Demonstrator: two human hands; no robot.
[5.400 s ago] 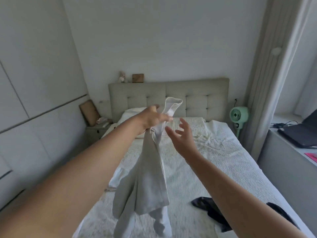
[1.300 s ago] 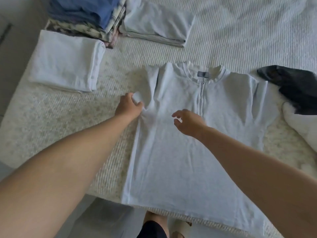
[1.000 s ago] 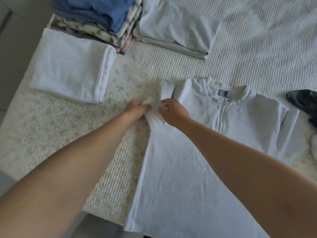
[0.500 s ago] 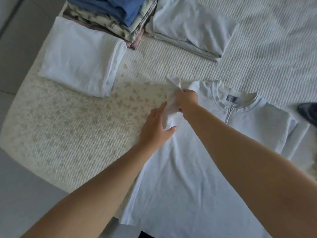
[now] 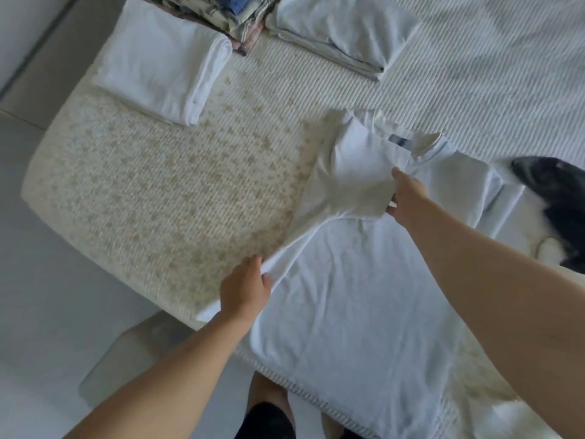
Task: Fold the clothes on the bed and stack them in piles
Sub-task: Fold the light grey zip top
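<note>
A pale grey zip-neck top (image 5: pixel 357 299) lies face up on the bed (image 5: pixel 152 198), its hem near the front edge. My right hand (image 5: pixel 403 198) grips the left sleeve and shoulder part and holds it folded over the chest. My left hand (image 5: pixel 245 288) pinches the top's left side edge lower down and lifts it off the cover. Folded piles sit at the back left: a white folded garment (image 5: pixel 164 58), a mixed stack with blue and patterned pieces (image 5: pixel 240 11), and a folded pale grey garment (image 5: pixel 342 30).
A dark garment (image 5: pixel 557 198) lies loose at the right edge, with a white piece (image 5: pixel 550 251) below it. The bed's corner and the grey floor (image 5: pixel 47 296) are at left. My leg in dark fabric (image 5: pixel 269 416) stands at the bed's foot.
My right hand has carried the sleeve rightwards over the chest. My left hand slid down the side edge towards the hem and now pinches it. The view shifted right.
</note>
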